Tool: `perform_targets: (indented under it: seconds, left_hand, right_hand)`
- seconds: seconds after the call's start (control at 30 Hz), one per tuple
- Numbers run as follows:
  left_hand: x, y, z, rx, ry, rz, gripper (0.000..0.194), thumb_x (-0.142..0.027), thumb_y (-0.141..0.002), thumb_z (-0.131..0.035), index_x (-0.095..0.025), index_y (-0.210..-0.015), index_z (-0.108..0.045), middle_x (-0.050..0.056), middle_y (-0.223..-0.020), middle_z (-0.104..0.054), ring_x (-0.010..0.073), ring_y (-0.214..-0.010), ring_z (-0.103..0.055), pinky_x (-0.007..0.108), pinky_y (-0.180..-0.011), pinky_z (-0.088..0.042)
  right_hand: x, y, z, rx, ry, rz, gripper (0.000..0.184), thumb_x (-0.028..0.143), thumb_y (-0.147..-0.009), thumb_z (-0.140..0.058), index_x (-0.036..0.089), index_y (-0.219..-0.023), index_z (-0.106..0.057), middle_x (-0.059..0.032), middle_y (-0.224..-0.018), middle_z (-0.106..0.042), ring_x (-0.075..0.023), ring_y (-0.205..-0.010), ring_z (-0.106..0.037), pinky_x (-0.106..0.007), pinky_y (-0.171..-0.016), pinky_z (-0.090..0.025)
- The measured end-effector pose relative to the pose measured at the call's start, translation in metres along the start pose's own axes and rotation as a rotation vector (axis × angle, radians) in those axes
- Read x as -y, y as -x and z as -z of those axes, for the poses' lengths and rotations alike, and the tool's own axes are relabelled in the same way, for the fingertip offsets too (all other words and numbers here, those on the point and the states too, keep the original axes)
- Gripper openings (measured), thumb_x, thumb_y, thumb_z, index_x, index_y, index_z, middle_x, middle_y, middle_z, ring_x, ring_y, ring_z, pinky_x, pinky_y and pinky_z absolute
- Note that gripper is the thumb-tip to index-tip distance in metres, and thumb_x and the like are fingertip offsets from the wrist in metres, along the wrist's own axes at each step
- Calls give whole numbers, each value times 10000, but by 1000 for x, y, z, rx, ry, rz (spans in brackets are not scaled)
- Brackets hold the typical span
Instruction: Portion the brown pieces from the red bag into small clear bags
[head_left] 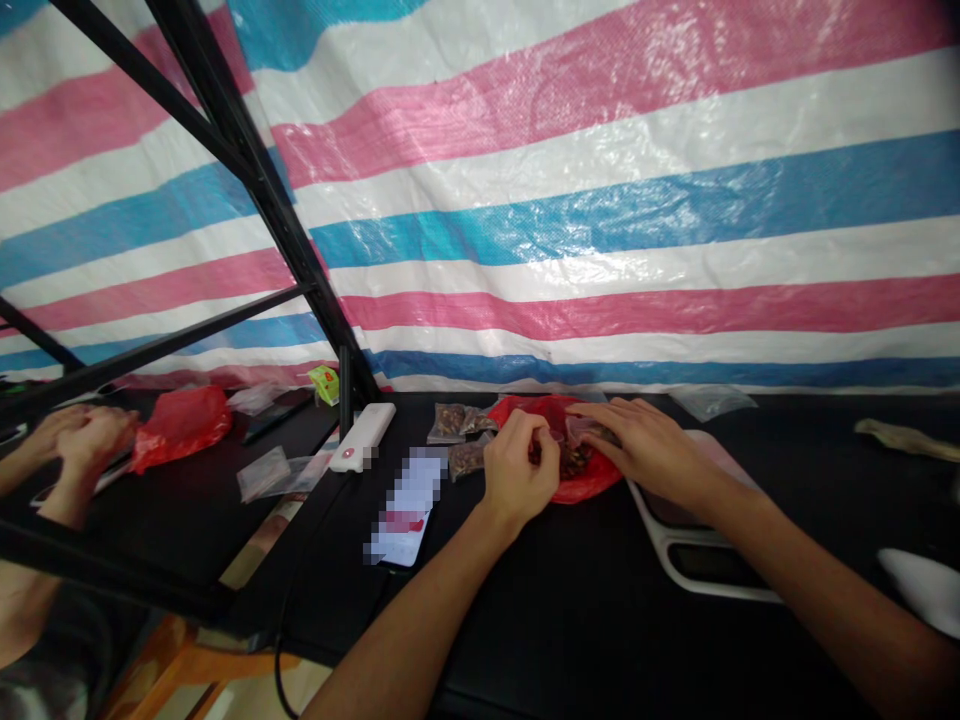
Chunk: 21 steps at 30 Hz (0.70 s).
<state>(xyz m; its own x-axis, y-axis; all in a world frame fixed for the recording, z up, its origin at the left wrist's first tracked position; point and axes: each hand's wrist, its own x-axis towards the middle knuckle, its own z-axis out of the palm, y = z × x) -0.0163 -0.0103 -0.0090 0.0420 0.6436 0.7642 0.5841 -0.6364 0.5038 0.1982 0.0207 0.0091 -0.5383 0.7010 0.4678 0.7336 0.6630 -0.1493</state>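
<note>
We have our left grip (521,472) curled inward, its hold hidden, and our right grip (646,450) part open, touching a small clear plastic bag (586,432), nearer that bag, above dark dried pieces (574,462) in a crumpled red plastic bag (525,414) on the black bench (570,620)

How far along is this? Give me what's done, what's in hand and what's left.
Done: filled small clear bags of dried brown pieces lie beside the red plastic bag. In hand: the left hand and right hand work at another small clear bag above the red plastic bag. To go: brown pieces lie in the red plastic bag, and a flat clear bag lies beyond the right hand.
</note>
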Motion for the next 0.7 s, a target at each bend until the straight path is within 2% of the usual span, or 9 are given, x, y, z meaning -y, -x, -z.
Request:
perform_targets:
  seconds: [0.2,0.33,0.5,0.57,0.6,0.7]
  left_hand:
    - [1,0,1,1,5,19,133,-142,-957,-504,-202,-866,-580,-2,-789,-569,122,-693,-540,267,-657,-410]
    - [1,0,1,11,22,1,132,-136,-951,-504,-201,-858,-572,4,-795,-580,125,-702,-544,267,-666,-424]
    - [-2,-2,4,67,37,-22,128,-123,-943,-508,-203,-874,-581,13,-804,-596,136,-712,-564,276,-666,-449]
    - [-4,-4,6,197,61,-114,92,-138,-925,-541,-203,-931,-607,37,-856,-634,162,-784,-597,298,-727,-492]
    - [-6,-4,7,294,65,-181,88,-169,-912,-580,-203,-981,-625,55,-905,-656,183,-844,-614,319,-779,-515]
    - [-9,-1,4,576,-12,-361,216,-272,-875,-685,-218,-1083,-664,80,-1007,-681,238,-981,-624,385,-899,-532]
  right_hand:
    - [2,1,18,-43,-173,-96,332,328,-991,-537,297,-1292,-676,-41,-1284,-743,-281,-1115,-711,-463,-1006,-537]
    - [-20,16,38,-20,-323,-241,349,432,-979,-562,296,-1279,-677,-53,-1262,-752,-308,-1103,-718,-436,-975,-565]
    - [-52,49,50,152,-339,-366,377,466,-936,-614,296,-1259,-708,-79,-1305,-732,-346,-1157,-700,-453,-1002,-553]
    - [-58,59,50,173,-397,-347,457,461,-906,-647,309,-1336,-672,-85,-1387,-688,-358,-1248,-652,-456,-1061,-518]
    - [-59,62,49,143,-430,-328,495,457,-892,-655,312,-1365,-654,-87,-1420,-665,-365,-1294,-620,-465,-1101,-486]
    - [-61,66,48,-43,-484,-324,467,393,-875,-614,310,-1331,-667,-78,-1420,-654,-361,-1321,-588,-487,-1153,-419]
